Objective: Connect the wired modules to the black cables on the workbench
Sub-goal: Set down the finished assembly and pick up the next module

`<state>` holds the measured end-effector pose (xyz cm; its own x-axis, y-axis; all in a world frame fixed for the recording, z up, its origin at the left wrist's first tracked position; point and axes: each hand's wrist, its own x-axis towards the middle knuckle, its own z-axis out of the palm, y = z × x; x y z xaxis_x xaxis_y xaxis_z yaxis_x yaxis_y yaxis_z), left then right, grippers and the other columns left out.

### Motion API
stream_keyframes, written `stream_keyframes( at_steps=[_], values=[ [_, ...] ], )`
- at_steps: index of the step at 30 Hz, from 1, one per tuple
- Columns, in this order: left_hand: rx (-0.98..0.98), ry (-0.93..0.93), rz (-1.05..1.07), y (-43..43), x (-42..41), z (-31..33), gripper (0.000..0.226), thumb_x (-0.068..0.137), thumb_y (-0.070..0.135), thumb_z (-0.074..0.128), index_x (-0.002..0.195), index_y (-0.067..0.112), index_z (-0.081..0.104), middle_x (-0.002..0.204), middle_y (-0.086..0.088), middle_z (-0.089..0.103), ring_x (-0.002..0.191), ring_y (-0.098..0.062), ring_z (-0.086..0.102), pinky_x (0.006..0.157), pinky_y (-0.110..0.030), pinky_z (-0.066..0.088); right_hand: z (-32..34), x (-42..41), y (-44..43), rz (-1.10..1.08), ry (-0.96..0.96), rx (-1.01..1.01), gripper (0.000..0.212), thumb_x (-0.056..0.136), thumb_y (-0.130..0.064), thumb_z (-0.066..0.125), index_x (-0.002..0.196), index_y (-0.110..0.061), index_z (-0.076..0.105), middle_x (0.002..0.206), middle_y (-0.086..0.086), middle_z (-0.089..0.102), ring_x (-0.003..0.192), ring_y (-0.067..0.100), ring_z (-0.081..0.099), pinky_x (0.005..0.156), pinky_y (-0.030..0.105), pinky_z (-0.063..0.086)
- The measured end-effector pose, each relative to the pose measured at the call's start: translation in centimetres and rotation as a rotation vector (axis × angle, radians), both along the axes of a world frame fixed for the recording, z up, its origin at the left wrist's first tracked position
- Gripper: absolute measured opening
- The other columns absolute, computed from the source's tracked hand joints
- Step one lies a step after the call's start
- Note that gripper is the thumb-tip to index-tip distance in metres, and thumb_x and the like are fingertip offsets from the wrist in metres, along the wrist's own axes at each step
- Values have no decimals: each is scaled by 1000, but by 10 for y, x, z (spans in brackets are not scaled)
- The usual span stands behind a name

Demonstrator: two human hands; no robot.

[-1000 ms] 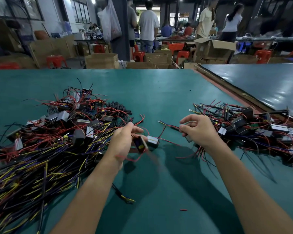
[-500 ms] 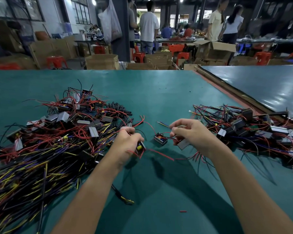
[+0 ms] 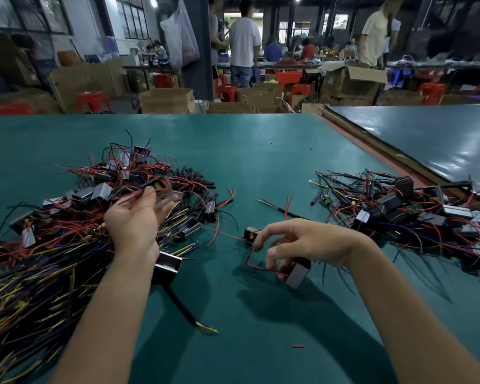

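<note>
My left hand hovers palm up over the left pile of wired modules, fingers apart. A blurred black module with red wires lies just beyond its fingertips. My right hand is curled down over a grey-faced wired module on the green bench. That module's red wire loops out to the left. The index finger touches a small black module. A black cable with bare yellow and blue ends lies below my left forearm. Another black cable lies above my right hand.
A thick bundle of black cables with yellow and purple leads fills the near left. A second pile of wired modules lies at the right. Short black tubes lie behind the left pile. The bench edge runs diagonally at the right. People stand among boxes beyond.
My left hand left the centre, moved up and left over the pile and opened palm up. My right hand dropped toward me and now presses a module down on the bench.
</note>
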<state>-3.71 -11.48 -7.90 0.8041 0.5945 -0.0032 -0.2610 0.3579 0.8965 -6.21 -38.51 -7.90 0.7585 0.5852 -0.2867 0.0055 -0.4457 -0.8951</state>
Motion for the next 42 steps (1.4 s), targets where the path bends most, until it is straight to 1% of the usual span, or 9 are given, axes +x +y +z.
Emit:
stream_keyframes(
  at_steps=[7,12,18,22,25,31,34,37,42],
  values=[
    [330,75,-85,-19,-5,-8,20,92,20,66,81,4,62,61,-9,62,36,-18,58,37,-24,49,-15,17,3,-497,-395,-73,42,94,-18,62,133,-26,48,76,-1,69,76,23,69,80,43,57],
    [453,101,-81,-7,-4,0,28,98,18,57,74,3,58,59,-9,58,33,-13,54,33,-20,45,-19,19,2,-547,-503,-236,49,93,-32,60,137,-41,39,80,-8,68,74,12,63,68,30,48],
    [711,140,-47,37,28,52,24,98,22,56,78,11,60,70,-13,66,36,-12,57,39,-27,48,-18,17,9,-552,-583,-398,25,92,-41,59,116,-35,60,75,-12,63,74,8,59,66,26,39],
    [486,246,-202,61,42,69,17,98,-2,43,110,-12,50,93,-24,66,56,-21,66,43,-26,55,-16,14,9,-480,-518,-492,31,92,-45,57,122,-40,52,86,-1,66,85,23,63,76,33,48],
    [350,382,-406,59,30,56,25,99,-2,40,123,-8,43,101,-26,66,71,-28,69,50,-32,60,-15,15,8,-480,-514,-514,12,94,-41,55,94,-31,62,79,2,71,70,22,62,60,27,42],
    [833,237,-340,-10,-15,25,17,93,12,59,80,3,65,62,-9,68,40,-15,57,39,-23,47,-11,11,15,-390,-365,-204,26,100,-25,50,76,-18,58,55,0,65,41,14,49,47,23,42],
    [1129,344,-665,-55,-33,1,29,82,40,70,74,13,67,64,-2,70,52,-18,62,54,-27,49,-7,10,23,-421,-263,60,27,101,-16,48,75,-13,55,50,4,58,34,13,44,38,19,36],
    [1464,427,-616,-62,-38,-15,39,64,61,72,74,23,68,69,4,69,68,-16,65,62,-28,49,-7,10,26,-474,-158,239,27,102,-15,47,76,-13,56,50,5,58,32,12,44,36,17,34],
    [1096,348,-849,-53,-40,-24,29,84,32,72,62,13,70,59,-1,70,50,-14,59,57,-28,49,-18,18,20,-609,-255,71,10,100,-22,48,105,-20,56,58,3,64,46,18,56,45,29,50]
  ],
)
